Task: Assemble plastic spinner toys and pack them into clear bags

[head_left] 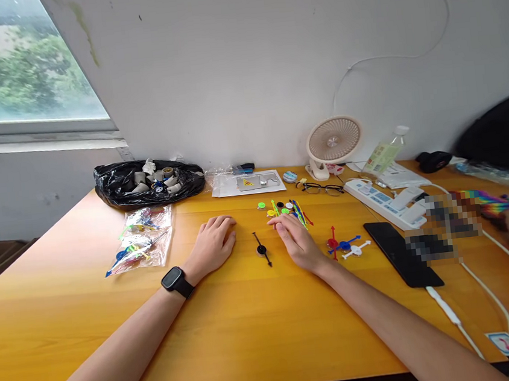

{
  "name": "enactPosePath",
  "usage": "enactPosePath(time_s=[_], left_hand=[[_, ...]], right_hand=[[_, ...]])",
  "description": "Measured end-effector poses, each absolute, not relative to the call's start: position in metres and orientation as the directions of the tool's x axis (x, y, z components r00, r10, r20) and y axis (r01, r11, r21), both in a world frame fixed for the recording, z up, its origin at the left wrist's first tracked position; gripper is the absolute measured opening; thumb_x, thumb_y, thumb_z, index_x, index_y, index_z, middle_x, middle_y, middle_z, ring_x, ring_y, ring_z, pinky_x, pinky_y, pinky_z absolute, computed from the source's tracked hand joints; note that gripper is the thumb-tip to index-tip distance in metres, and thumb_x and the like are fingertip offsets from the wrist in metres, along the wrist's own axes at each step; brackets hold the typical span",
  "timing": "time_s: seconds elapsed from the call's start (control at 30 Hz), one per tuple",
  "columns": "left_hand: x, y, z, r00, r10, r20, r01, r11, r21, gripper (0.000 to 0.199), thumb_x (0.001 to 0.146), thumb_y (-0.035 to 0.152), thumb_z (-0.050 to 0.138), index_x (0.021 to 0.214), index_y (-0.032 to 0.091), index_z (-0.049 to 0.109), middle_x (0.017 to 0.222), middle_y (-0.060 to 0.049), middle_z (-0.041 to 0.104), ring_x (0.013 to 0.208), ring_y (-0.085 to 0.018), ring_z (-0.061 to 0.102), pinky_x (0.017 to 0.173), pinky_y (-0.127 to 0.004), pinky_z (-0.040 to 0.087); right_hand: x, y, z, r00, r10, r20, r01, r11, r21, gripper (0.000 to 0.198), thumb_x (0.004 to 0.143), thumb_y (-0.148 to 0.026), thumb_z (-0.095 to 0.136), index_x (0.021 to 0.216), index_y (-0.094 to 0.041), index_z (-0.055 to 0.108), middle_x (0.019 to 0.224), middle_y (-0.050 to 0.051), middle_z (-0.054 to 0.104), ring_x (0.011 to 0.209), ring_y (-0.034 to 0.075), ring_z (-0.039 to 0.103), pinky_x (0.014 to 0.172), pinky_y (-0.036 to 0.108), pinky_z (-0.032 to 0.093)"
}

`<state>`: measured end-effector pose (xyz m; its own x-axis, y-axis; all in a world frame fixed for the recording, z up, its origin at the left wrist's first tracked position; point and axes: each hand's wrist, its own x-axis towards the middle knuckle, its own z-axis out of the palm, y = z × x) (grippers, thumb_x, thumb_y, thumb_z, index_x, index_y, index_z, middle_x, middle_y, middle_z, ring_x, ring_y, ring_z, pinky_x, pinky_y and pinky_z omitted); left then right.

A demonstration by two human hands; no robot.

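Against a white wall point(223, 66), worked over a yellow wooden tabletop point(233, 332). Nearest, stretched both forearms across the wood, with a black smartwatch point(173, 278) at the left wrist. Risked, with any inward drag of the left hand point(211, 246) or right hand point(302, 243), knocking the black arrow spinner point(261, 251) askew, judged light and loose on so smooth a surface. Had it lying flat between the hands, apart from both, slightly aslant with the arrowhead toward the near edge. Rested the left hand palm down, fingers close together and softly bent; turned the right more on its side, fingers loosely extended; showed nothing pinched in either. Chanced, with an outward swing of the right wrist, catching the red arrow spinner point(333, 244), blue arrow spinner point(344, 246) and white arrow spinner point(356, 250), overlapping and so apt to hook together. Just past the right hand, risked scattering small discs by reaching hastily into the pile of coloured arrows and discs point(286, 211); could not tell contact there. Farther left, saw clear plastic bags point(165, 254) of parts, perhaps prone to spilling if bumped. Farther still, saw eyeglasses point(324, 188) and a clip fan point(334, 139).
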<state>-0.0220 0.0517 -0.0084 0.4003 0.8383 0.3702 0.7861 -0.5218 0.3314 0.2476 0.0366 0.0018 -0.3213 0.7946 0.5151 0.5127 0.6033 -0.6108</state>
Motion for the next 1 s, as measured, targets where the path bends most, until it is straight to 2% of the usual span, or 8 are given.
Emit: enactPosePath(time_s=[0.2, 0.3, 0.4, 0.5, 0.63, 0.73, 0.87, 1.0], left_hand=[[-0.022, 0.051, -0.008, 0.401, 0.839, 0.367, 0.789, -0.52, 0.328, 0.026, 0.103, 0.024, 0.049, 0.127, 0.026, 0.059, 0.136, -0.007, 0.065, 0.128, -0.029, 0.058, 0.112, -0.048, 0.046], [-0.022, 0.051, -0.009, 0.401, 0.839, 0.368, 0.79, -0.52, 0.324, 0.026, 0.104, 0.025, 0.049, 0.128, 0.025, 0.059, 0.137, -0.007, 0.065, 0.13, -0.029, 0.057, 0.112, -0.048, 0.046], [-0.021, 0.052, -0.009, 0.405, 0.837, 0.368, 0.792, -0.522, 0.315, 0.026, 0.104, 0.025, 0.048, 0.128, 0.025, 0.058, 0.139, -0.008, 0.064, 0.131, -0.029, 0.056, 0.112, -0.049, 0.046], [-0.021, 0.051, -0.009, 0.411, 0.835, 0.366, 0.789, -0.527, 0.316, 0.026, 0.104, 0.026, 0.048, 0.128, 0.024, 0.058, 0.138, -0.008, 0.064, 0.13, -0.029, 0.056, 0.113, -0.049, 0.046], [-0.021, 0.051, -0.01, 0.403, 0.839, 0.366, 0.786, -0.522, 0.331, 0.026, 0.104, 0.026, 0.047, 0.128, 0.025, 0.059, 0.136, -0.008, 0.065, 0.129, -0.029, 0.057, 0.112, -0.049, 0.046], [-0.021, 0.051, -0.01, 0.404, 0.839, 0.364, 0.789, -0.521, 0.326, 0.026, 0.104, 0.026, 0.048, 0.128, 0.025, 0.058, 0.136, -0.008, 0.065, 0.13, -0.029, 0.057, 0.113, -0.049, 0.046], [-0.021, 0.051, -0.011, 0.405, 0.839, 0.362, 0.79, -0.521, 0.323, 0.027, 0.104, 0.026, 0.048, 0.129, 0.024, 0.058, 0.137, -0.008, 0.065, 0.129, -0.029, 0.057, 0.112, -0.049, 0.045], [-0.021, 0.051, -0.01, 0.406, 0.837, 0.367, 0.788, -0.524, 0.323, 0.026, 0.104, 0.027, 0.048, 0.127, 0.024, 0.058, 0.138, -0.008, 0.064, 0.131, -0.029, 0.056, 0.113, -0.049, 0.045]], right_hand=[[0.254, 0.045, -0.005, -0.203, 0.798, 0.568, 0.666, 0.538, -0.517, 0.023, 0.106, -0.028, 0.046, 0.114, -0.022, 0.067, 0.108, 0.009, 0.069, 0.106, 0.028, 0.058, 0.097, 0.044, 0.047], [0.258, 0.049, -0.008, -0.197, 0.784, 0.589, 0.749, 0.508, -0.426, 0.026, 0.104, -0.026, 0.049, 0.122, -0.021, 0.068, 0.112, 0.011, 0.067, 0.111, 0.031, 0.053, 0.101, 0.048, 0.046], [0.261, 0.05, -0.008, -0.214, 0.782, 0.585, 0.77, 0.504, -0.392, 0.03, 0.104, -0.026, 0.049, 0.126, -0.021, 0.07, 0.116, 0.013, 0.064, 0.114, 0.032, 0.051, 0.105, 0.05, 0.045], [0.261, 0.046, -0.002, -0.278, 0.77, 0.574, 0.717, 0.564, -0.41, 0.028, 0.105, -0.025, 0.05, 0.124, -0.024, 0.071, 0.117, 0.01, 0.065, 0.115, 0.029, 0.052, 0.107, 0.049, 0.045], [0.253, 0.032, 0.009, -0.498, 0.689, 0.526, 0.575, 0.717, -0.395, 0.024, 0.103, -0.023, 0.057, 0.123, -0.025, 0.07, 0.119, 0.007, 0.069, 0.118, 0.026, 0.054, 0.109, 0.047, 0.044], [0.244, 0.022, 0.011, -0.629, 0.629, 0.457, 0.523, 0.777, -0.35, 0.023, 0.103, -0.024, 0.06, 0.124, -0.025, 0.069, 0.116, 0.007, 0.071, 0.113, 0.026, 0.057, 0.105, 0.046, 0.046], [0.24, 0.018, 0.011, -0.672, 0.627, 0.394, 0.542, 0.779, -0.317, 0.018, 0.104, -0.019, 0.057, 0.115, -0.022, 0.07, 0.106, 0.008, 0.072, 0.104, 0.025, 0.06, 0.095, 0.042, 0.049], [0.249, 0.016, 0.02, -0.632, 0.701, 0.332, 0.607, 0.713, -0.351, 0.011, 0.101, -0.018, 0.059, 0.104, -0.021, 0.069, 0.101, 0.007, 0.071, 0.096, 0.024, 0.063, 0.089, 0.038, 0.05]])
